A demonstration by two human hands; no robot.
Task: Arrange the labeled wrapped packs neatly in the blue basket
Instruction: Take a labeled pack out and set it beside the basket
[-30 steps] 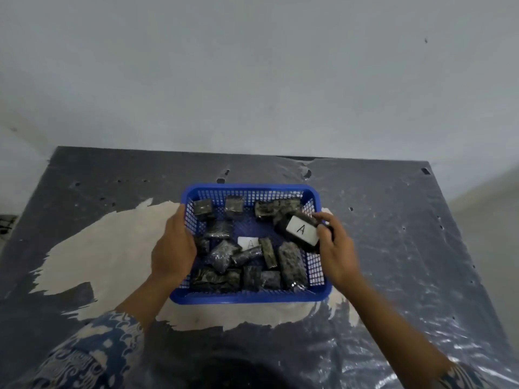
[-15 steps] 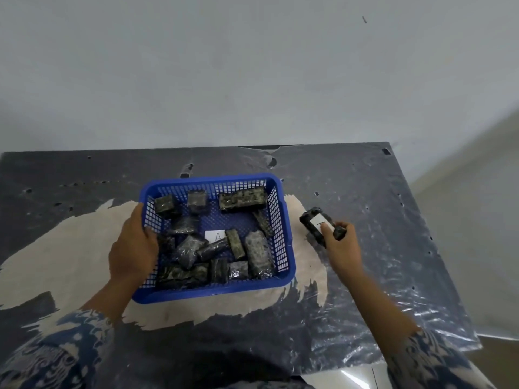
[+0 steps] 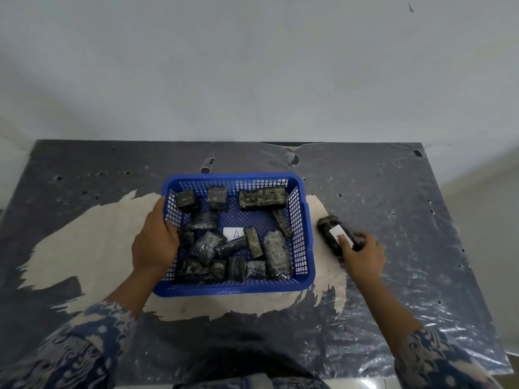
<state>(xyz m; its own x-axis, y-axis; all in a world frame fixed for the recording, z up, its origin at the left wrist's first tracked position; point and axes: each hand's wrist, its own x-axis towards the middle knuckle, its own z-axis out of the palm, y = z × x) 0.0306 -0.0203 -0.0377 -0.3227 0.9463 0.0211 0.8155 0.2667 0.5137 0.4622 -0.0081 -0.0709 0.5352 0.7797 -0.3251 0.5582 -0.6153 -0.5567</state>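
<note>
Nearest you, at the bottom edge, your two patterned sleeves (image 3: 70,349) reach forward over the plastic-covered table (image 3: 407,197). Your left hand (image 3: 156,242) grips the left wall of the blue basket (image 3: 304,245), thumb on the outside and fingers curled over the rim into the mesh. Your right hand (image 3: 363,255) lies on the table just right of the basket, its fingers closed on the near end of a dark wrapped pack (image 3: 334,233) with a white label facing up; the pack lies flat on the table, outside the basket, angled away from you. Inside the basket, many dark wrapped packs lie jumbled along the near wall and in the middle, beside a loose white label marked A (image 3: 234,233). Farther back, a long pack (image 3: 262,198) and two small ones lie against the far wall. Beyond the table stands a plain pale wall (image 3: 252,66).
</note>
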